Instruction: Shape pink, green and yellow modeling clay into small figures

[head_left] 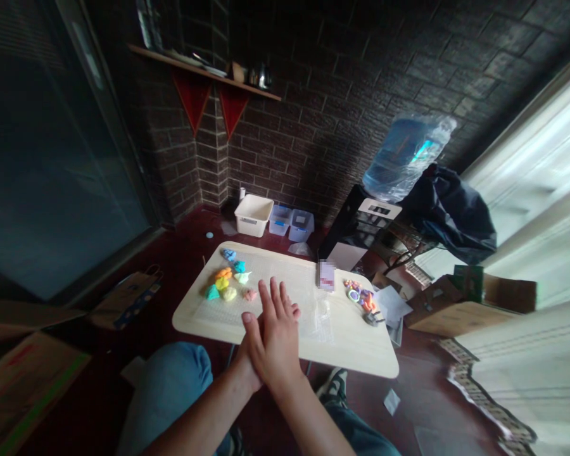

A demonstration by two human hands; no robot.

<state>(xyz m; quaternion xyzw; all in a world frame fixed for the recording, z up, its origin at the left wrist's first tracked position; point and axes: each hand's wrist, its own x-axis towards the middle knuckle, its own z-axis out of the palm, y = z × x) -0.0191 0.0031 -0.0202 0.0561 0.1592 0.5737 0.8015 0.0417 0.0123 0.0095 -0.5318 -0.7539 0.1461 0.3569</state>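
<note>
My right hand (279, 345) lies palm down across my left hand (249, 360), its fingers stretched forward and its thumb out to the side. Most of the left hand is hidden below; its wrist and a few fingertips show. The palms press together over the near side of a cream table (361, 361), and anything between them is hidden. Beyond them lie soft clay-like lumps: a pink lump (249, 294), a pale yellow lump (228, 293), a green lump (212, 292), an orange lump (223, 273), a blue lump (228, 254) and others. A clear textured sheet (285, 269) lies under them.
A small pale box (327, 276) with a blurred face stands at the table's far edge. Colourful small pieces (361, 296) lie at the right end. Behind are a water dispenser (368, 221) and storage bins (254, 215). Cardboard boxes (460, 316) sit to the right.
</note>
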